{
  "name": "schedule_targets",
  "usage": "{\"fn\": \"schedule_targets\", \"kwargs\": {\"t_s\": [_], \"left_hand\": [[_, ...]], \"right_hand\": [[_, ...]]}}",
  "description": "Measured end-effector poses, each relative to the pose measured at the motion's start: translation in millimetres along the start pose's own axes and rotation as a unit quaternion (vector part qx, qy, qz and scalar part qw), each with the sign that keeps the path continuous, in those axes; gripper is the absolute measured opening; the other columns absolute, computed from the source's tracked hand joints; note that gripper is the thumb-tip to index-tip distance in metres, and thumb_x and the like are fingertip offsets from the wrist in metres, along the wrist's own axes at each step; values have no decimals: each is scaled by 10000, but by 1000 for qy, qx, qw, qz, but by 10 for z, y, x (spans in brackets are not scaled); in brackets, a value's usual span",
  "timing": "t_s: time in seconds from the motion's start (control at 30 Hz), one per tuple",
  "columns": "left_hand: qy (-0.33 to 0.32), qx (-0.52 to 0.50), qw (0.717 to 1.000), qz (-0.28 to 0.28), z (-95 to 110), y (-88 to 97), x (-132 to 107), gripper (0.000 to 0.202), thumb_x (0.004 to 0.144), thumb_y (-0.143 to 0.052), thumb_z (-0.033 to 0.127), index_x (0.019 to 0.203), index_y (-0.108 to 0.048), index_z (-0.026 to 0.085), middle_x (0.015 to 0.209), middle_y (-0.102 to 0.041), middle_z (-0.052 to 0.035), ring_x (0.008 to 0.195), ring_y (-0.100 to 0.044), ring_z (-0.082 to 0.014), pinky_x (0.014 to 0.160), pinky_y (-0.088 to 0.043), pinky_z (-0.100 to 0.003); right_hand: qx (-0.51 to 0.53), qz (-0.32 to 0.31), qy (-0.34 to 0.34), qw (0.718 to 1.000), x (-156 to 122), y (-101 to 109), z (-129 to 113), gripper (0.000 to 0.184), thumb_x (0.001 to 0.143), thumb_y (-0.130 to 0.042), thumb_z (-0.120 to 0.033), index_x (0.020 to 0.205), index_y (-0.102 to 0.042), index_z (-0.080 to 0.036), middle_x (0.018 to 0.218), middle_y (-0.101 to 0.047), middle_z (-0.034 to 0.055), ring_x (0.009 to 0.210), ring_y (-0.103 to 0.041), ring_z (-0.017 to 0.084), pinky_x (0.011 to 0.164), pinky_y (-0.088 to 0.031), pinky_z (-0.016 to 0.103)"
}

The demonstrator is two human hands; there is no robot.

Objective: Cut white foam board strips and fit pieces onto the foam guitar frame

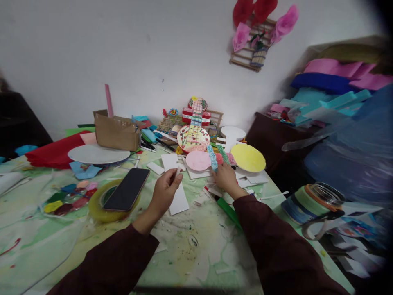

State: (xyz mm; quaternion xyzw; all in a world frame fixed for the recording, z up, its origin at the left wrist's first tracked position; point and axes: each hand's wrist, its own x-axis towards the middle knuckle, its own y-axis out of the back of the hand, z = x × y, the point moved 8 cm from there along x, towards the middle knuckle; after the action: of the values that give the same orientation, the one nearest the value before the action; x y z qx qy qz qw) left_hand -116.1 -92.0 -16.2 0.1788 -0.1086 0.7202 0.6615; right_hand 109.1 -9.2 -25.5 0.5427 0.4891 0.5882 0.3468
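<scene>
Pinched scrap (178,169) in left hand (166,190); touched blue strip (212,157) with right hand (225,177), couldn't tell grip; judged pink disc (197,161) coloured, white card (179,200) undone.

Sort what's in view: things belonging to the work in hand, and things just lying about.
Apparently in use:
- small white piece, pinched in the left hand
- blue strip, at the fingertips of the right hand
- pink oval, beside that strip

Apparently just lying about:
- phone, resting on the tape roll
- cardboard box
- open bottle
</scene>
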Motion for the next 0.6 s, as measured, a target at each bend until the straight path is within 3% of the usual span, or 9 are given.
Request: {"fn": "schedule_targets", "kwargs": {"t_s": [0.17,0.3,0.43,0.5,0.6], "left_hand": [[-1,-24,999,34,-31,89,30,358,847,-558,426,1065,-608,147,730,-532,4,623,-467,-115,548,-389,-223],[-3,-43,998,44,22,103,13,357,866,-533,424,1089,-580,149,745,-549,1,620,-504,-112,553,-425,-225],[-17,-64,996,63,72,128,-8,375,884,-506,422,1149,-532,158,733,-533,16,559,-495,-92,496,-412,-209],[-24,-57,996,67,83,133,-18,374,883,-509,420,1153,-527,162,707,-511,29,527,-466,-83,472,-384,-199],[-35,-28,997,63,83,134,-28,365,881,-509,416,1139,-534,159,658,-471,46,514,-435,-82,480,-370,-200]], "right_hand": [[-6,24,-55,998,177,-182,137,281,831,-580,-293,1006,-594,-73,844,-656,192,789,-630,267,695,-474,391],[-2,66,-68,996,237,-33,165,225,882,-492,-235,992,-584,-62,881,-651,211,824,-628,255,704,-471,367],[-14,124,-77,989,354,591,282,297,923,-363,-236,1065,-558,-61,945,-640,214,916,-606,266,797,-456,410],[-13,169,-78,982,370,1067,347,327,929,-331,-256,1098,-542,-72,980,-632,204,932,-598,267,817,-448,420],[88,311,-47,945,200,1905,410,339,918,-338,-297,1085,-547,-88,969,-636,167,899,-597,247,812,-451,409]]}}
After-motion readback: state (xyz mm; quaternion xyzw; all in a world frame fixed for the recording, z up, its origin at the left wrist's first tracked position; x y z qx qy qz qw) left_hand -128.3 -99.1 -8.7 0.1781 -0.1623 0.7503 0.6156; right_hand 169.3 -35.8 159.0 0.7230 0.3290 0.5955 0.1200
